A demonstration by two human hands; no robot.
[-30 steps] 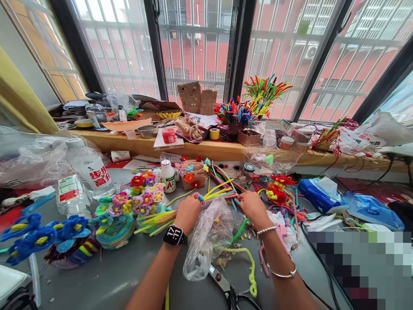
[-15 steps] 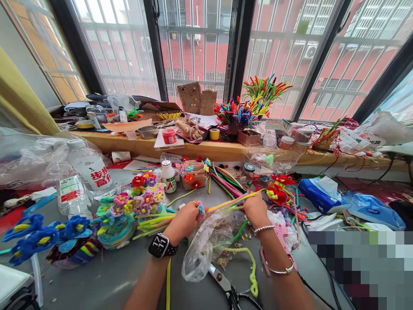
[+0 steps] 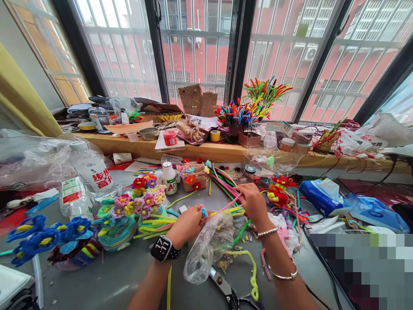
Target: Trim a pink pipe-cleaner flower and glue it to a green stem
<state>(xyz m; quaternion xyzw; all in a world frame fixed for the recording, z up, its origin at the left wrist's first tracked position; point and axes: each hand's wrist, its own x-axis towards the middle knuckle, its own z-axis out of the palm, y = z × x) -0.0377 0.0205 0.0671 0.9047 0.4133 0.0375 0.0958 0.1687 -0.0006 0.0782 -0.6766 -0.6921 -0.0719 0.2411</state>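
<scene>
My left hand [image 3: 187, 226], a watch on its wrist, is closed round a bundle of yellow and pink pipe cleaners [image 3: 155, 224] that sticks out on both sides of it. My right hand [image 3: 253, 204] is closed, with its fingertips at a pink pipe cleaner [image 3: 230, 201]; the palm hides part of the grip. Below and between the hands lies a crumpled clear plastic bag [image 3: 206, 249]. Scissors [image 3: 222, 284] rest under the bag's edge, beside a looped yellow pipe cleaner [image 3: 253, 269]. Behind my hands, a pile of green and pink pipe cleaners [image 3: 222, 181] lies on the table.
At the left stand blue pipe-cleaner flowers [image 3: 48, 234], pastel flowers [image 3: 121, 206] and plastic bottles [image 3: 93, 172]. A small white bottle [image 3: 169, 178] and a woven basket [image 3: 196, 174] are behind. Red flowers [image 3: 279, 191] and a blue tissue pack [image 3: 321, 196] lie right. Cluttered wooden sill [image 3: 209, 150] beyond.
My right hand has shifted slightly up and left, from the bundle's right end to a pink pipe cleaner. The yellow ends now show lower, below its fingers. My left hand stays nearly in place.
</scene>
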